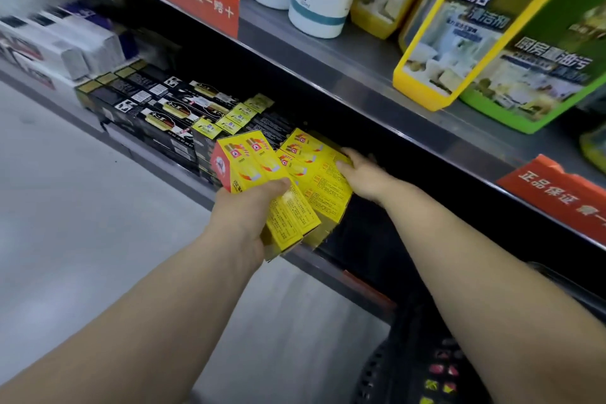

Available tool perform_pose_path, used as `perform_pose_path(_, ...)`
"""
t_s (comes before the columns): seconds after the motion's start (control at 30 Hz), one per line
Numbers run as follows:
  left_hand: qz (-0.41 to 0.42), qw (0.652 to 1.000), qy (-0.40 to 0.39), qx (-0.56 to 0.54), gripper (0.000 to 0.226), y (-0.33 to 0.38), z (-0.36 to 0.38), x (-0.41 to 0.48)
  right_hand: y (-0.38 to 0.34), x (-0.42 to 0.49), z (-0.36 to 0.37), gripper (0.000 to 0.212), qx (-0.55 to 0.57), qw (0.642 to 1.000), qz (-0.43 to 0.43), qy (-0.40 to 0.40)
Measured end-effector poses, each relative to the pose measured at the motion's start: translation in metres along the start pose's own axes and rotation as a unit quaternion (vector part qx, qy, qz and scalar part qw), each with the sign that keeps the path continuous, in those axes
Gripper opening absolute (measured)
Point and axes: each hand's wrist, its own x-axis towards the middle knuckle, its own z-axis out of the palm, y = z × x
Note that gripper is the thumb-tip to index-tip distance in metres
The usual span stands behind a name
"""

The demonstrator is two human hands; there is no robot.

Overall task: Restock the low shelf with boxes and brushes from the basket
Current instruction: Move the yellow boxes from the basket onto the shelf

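Left hand [242, 218] grips a fanned stack of yellow cardboard boxes [262, 170] at centre frame, thumb across their printed faces. Right hand [365, 179] lies on matching yellow boxes [311, 149] already on the low grey metal shelf [311, 264]; whether its fingers curl round an edge I cannot tell. These cartons look light, stiff and slick, likely to slide apart, so squeeze across the long sides. A black mesh plastic basket [403, 348] sits at lower right.

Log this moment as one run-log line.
phase: restocking | left hand: holds fanned yellow boxes | right hand: on shelved yellow stack, grip unclear | low shelf: black boxes to their left
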Motion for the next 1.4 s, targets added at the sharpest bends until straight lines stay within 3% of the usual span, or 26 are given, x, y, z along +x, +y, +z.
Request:
perform_pose_path(0.07,-0.001,1.0,0.0,0.002,0.052,0.0,0.001,0.003,-0.012,-0.011,-0.006,0.049,-0.066,0.996,-0.016,0.058)
perform_pose_path(0.13,0.002,1.0,-0.008,-0.003,0.052,0.0,0.002,0.004,-0.03,-0.031,-0.01,0.04,0.017,0.993,-0.08,0.08)
perform_pose_path(0.2,0.006,1.0,-0.017,-0.007,0.052,-0.001,0.005,0.004,-0.046,-0.057,-0.012,0.034,0.142,0.982,-0.124,-0.026)
perform_pose_path(0.27,0.01,0.999,-0.034,-0.01,0.049,-0.001,0.01,0.003,-0.053,-0.083,-0.013,0.04,0.195,0.958,-0.129,-0.164)
perform_pose_path(0.33,0.004,0.997,-0.07,-0.015,0.04,-0.002,0.015,0.001,-0.047,-0.098,-0.013,0.051,0.23,0.94,-0.127,-0.217)
perform_pose_path(0.43,-0.006,0.994,-0.106,-0.015,0.031,-0.005,0.02,-0.003,-0.032,-0.101,-0.018,0.056,0.301,0.929,-0.106,-0.189)
perform_pose_path(0.53,-0.002,0.997,-0.079,0.01,0.04,-0.006,0.02,-0.002,-0.024,-0.095,-0.028,0.038,0.315,0.941,-0.076,-0.099)
perform_pose_path(0.63,-0.001,0.999,-0.045,0.018,0.054,-0.004,0.018,0.002,-0.011,-0.072,-0.038,0.05,0.131,0.989,-0.056,0.043)
perform_pose_path(0.7,-0.008,0.999,-0.032,0.014,0.053,-0.004,0.017,0.003,-0.002,-0.051,-0.043,0.059,0.013,0.996,-0.031,0.078)
perform_pose_path(0.9,-0.054,0.998,-0.021,-0.017,0.024,-0.004,0.02,0.005,0.012,0.001,-0.03,0.046,0.075,0.996,-0.042,0.028)
perform_pose_path(1.07,-0.039,0.999,-0.024,-0.02,0.024,-0.002,0.021,0.007,0.01,0.016,-0.012,0.044,0.128,0.991,-0.032,-0.014)
perform_pose_path(1.2,-0.022,0.999,-0.024,0.011,0.02,-0.004,0.02,0.008,0.01,0.018,-0.011,0.047,0.048,0.998,-0.027,-0.011)
perform_pose_path(1.27,-0.021,0.999,-0.026,0.023,0.018,-0.006,0.02,0.009,0.001,0.009,-0.017,0.046,-0.028,0.998,-0.028,0.047)
perform_pose_path(1.33,-0.02,0.999,-0.029,0.037,0.017,-0.006,0.02,0.008,-0.013,-0.012,-0.022,0.039,0.019,0.993,-0.078,0.082)
perform_pose_path(1.4,-0.012,0.999,-0.025,0.045,0.027,-0.006,0.022,0.008,-0.025,-0.042,-0.025,0.032,0.138,0.982,-0.126,0.0)
